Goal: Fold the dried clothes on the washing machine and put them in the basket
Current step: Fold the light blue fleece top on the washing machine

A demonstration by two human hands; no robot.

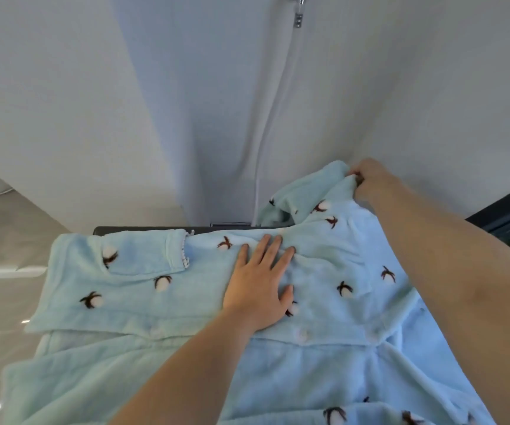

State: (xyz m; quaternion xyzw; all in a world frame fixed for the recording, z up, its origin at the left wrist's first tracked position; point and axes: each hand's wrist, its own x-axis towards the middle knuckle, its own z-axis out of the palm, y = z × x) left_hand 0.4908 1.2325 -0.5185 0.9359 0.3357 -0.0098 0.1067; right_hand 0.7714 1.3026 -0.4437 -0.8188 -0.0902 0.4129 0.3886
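Observation:
A light blue fleece pyjama top (161, 302) with cotton-boll prints and white buttons lies spread over the washing machine, whose dark back edge (143, 230) shows behind it. My left hand (262, 280) presses flat on the middle of the top, fingers spread. My right hand (370, 179) pinches a raised fold of the fabric at the far right, near the wall. A chest pocket with lace trim (146, 256) faces up on the left. More of the same blue fabric hangs toward me at the bottom. No basket is in view.
A white wall stands right behind the machine, with a white hose (273, 124) running down from a metal tap fitting (299, 13). Glossy grey floor tiles (5, 256) lie to the left. A dark window frame (505, 210) sits at the right edge.

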